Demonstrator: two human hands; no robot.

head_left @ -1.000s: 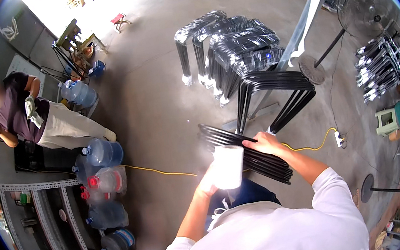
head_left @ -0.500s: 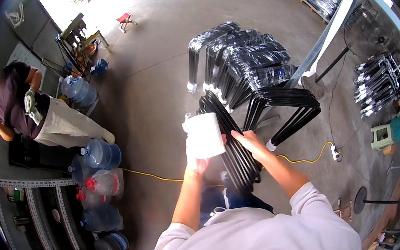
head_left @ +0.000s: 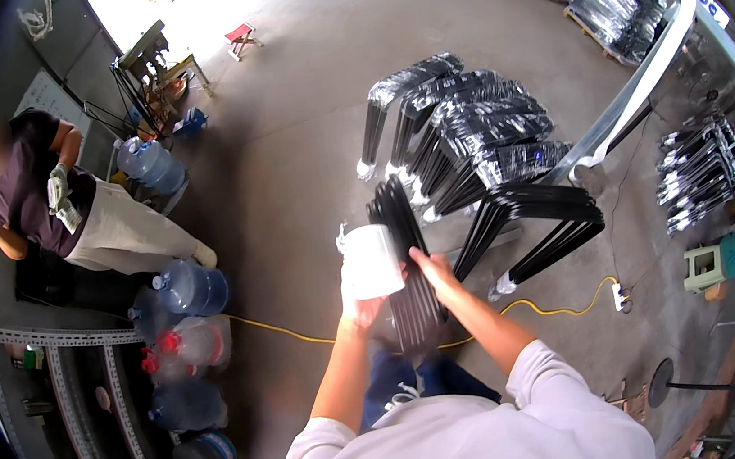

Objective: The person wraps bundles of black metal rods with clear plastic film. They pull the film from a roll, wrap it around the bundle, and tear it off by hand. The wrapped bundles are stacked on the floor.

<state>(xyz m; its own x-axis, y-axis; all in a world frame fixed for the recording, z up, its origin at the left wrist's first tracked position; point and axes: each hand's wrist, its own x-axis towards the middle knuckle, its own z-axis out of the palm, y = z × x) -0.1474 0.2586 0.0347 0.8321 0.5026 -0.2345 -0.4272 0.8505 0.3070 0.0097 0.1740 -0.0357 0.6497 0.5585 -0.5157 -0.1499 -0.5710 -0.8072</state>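
My left hand (head_left: 359,308) is closed around a white roll (head_left: 370,262), apparently wrapping film, with a loose tuft at its upper left corner. Its fingertips show between the roll and a bundle of bent black metal tubes (head_left: 417,310), which stands in front of my legs. The right side of that bundle is gripped by my right hand (head_left: 435,272), thumb on the near side and other fingers mostly hidden. Lower down, the tubes are smeared by motion. Just right of it stands another set of black bent tubes (head_left: 555,202), its visible foot wrapped in white.
Film-wrapped tube bundles (head_left: 493,123) stand ahead to the right, near a slanted post (head_left: 634,99). A yellow cable (head_left: 544,305) crosses the floor behind my arms. Large water bottles (head_left: 189,286) line the left, beside a metal rack (head_left: 58,337) and a gloved person (head_left: 64,191).
The held bundle has swung left and stands straighter. My right hand has shifted left with it, while the roll stays in my left hand. The surroundings sit slightly further right and lower.
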